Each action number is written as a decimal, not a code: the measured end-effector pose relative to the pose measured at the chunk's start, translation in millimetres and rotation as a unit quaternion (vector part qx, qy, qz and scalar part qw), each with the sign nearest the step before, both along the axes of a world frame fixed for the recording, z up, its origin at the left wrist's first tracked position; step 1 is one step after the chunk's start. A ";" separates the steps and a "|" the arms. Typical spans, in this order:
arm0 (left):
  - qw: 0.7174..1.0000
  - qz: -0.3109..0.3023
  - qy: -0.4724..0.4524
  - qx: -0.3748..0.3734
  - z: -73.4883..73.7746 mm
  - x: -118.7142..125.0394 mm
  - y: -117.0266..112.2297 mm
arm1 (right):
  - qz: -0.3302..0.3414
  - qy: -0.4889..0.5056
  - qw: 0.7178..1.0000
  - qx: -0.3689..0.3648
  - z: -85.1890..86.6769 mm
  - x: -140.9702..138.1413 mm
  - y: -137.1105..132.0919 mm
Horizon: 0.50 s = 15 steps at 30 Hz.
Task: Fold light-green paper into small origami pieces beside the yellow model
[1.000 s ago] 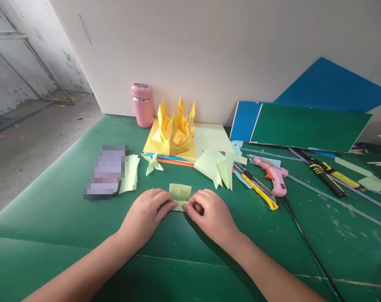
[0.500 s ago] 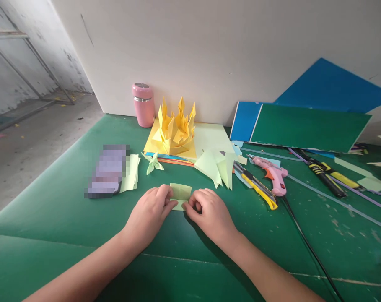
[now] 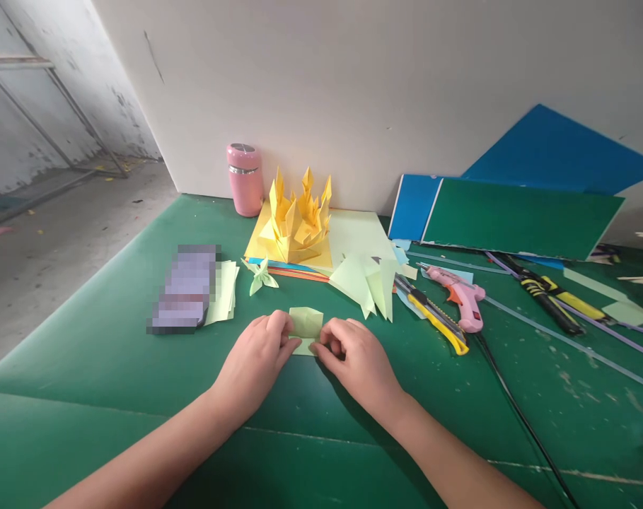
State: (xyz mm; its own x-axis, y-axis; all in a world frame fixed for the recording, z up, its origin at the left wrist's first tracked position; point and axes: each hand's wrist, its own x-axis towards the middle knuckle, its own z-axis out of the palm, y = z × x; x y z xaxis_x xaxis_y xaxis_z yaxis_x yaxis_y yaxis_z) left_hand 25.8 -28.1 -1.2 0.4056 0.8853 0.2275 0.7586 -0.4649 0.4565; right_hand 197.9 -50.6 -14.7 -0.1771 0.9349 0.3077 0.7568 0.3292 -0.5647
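A small light green piece of paper (image 3: 306,322) lies between my hands, creased across its width, with its far part raised from the near part. My left hand (image 3: 260,353) pinches the paper's left edge between thumb and fingers. On the opposite edge, my right hand (image 3: 356,357) grips it the same way, fingers curled. Beyond the hands sit a folded green paper flower (image 3: 262,278) and, to the right, several pointed green paper pieces (image 3: 356,281).
A yellow folded-paper crown (image 3: 294,237) stands at the back beside a pink flask (image 3: 245,182). Left are a blurred phone (image 3: 186,290) and green sheets (image 3: 221,293). To the right lie a yellow cutter knife (image 3: 432,318), a pink glue gun (image 3: 462,297) with its cord, and pliers (image 3: 552,304).
The far part of the green paper stands slightly more upright. Both hands keep their hold in nearly the same place; the view has shifted a little.
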 end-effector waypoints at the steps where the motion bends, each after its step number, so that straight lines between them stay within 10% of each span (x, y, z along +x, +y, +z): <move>1: 1.000 -0.001 -0.005 0.000 -0.5 -0.3 -0.1 | 0.007 0.003 1.000 0.003 -0.2 0.7 -0.7; 15: 0.998 0.002 -0.047 -0.029 -0.8 -3.1 4.9 | 0.147 -0.110 0.975 0.124 0.0 -0.5 -9.2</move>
State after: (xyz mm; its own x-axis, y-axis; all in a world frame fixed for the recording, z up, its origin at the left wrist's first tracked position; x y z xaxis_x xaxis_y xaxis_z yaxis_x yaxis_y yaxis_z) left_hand 22.7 -23.2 -2.0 0.3819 0.8994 0.2128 0.7124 -0.4332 0.5522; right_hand 197.4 -59.8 -14.7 -0.5133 0.7355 0.4423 0.7036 0.6557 -0.2739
